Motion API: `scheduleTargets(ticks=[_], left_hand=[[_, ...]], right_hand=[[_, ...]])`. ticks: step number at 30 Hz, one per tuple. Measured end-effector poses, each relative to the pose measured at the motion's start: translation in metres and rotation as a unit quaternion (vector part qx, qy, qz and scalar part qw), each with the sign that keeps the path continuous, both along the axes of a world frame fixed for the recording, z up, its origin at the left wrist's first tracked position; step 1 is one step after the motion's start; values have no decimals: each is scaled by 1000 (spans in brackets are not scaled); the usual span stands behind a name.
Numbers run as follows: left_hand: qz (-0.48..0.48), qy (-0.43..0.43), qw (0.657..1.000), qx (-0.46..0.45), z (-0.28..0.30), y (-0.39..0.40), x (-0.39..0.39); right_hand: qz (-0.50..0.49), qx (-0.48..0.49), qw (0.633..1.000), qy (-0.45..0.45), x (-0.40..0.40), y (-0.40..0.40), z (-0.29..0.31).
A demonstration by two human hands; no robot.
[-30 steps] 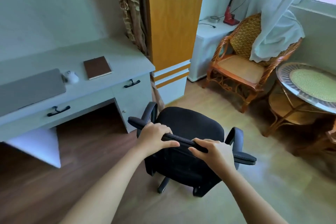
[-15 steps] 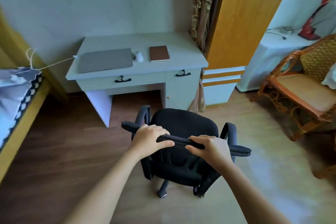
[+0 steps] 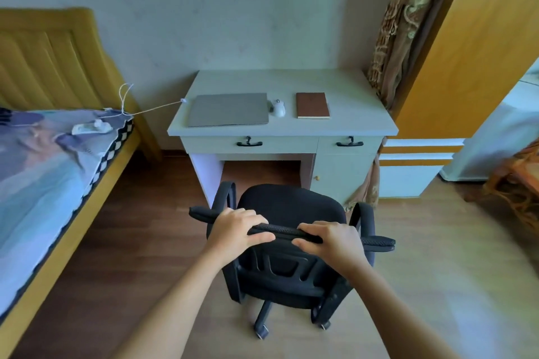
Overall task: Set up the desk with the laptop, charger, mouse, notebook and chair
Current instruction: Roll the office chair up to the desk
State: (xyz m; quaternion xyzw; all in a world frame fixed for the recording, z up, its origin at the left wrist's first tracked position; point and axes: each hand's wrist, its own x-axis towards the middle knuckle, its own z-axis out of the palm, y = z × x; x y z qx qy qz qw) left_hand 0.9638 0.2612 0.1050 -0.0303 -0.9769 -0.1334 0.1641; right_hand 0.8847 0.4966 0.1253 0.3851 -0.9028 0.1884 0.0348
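**Chair lined up, last push to go**

Fingers first: those of the left hand (image 3: pixel 237 230) curl over the top edge of the chair (image 3: pixel 291 245) backrest, thumb toward the person, gripping it; the right hand (image 3: pixel 331 242) does the same just beside it, fingers wrapped over the same black rim. Both hands are clasped on the backrest, neither free.

The chair stands on the wooden floor in front of the desk (image 3: pixel 350 122), its seat facing the kneehole and its back toward the person, armrests out to either side. Its front-to-back line runs roughly straight at the opening, perhaps turned slightly right (the wide lens makes this hard to judge).

On the desktop the closed laptop (image 3: pixel 228 109) lies with its long side parallel to the front edge, the mouse (image 3: pixel 278 107) just beside it, then the notebook (image 3: pixel 312 105), long axis running front to back. A white charger cable (image 3: pixel 157 108) runs from the laptop's left edge to the bed (image 3: pixel 52 160).

So the desktop items look placed; what seems left is rolling the chair in under the desk.
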Motion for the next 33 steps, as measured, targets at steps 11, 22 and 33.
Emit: scheduleTargets(ticks=[11, 22, 33], left_hand=[[45, 26, 998, -27, -3, -111, -53], [49, -3, 998, -28, 2, -182, -94], [88, -83, 992, -23, 10, -202, -120]], right_hand=[[53, 31, 992, -110, -79, -126, 9], [42, 32, 992, -116, -120, -197, 13], [41, 22, 988, -149, -157, -226, 15]])
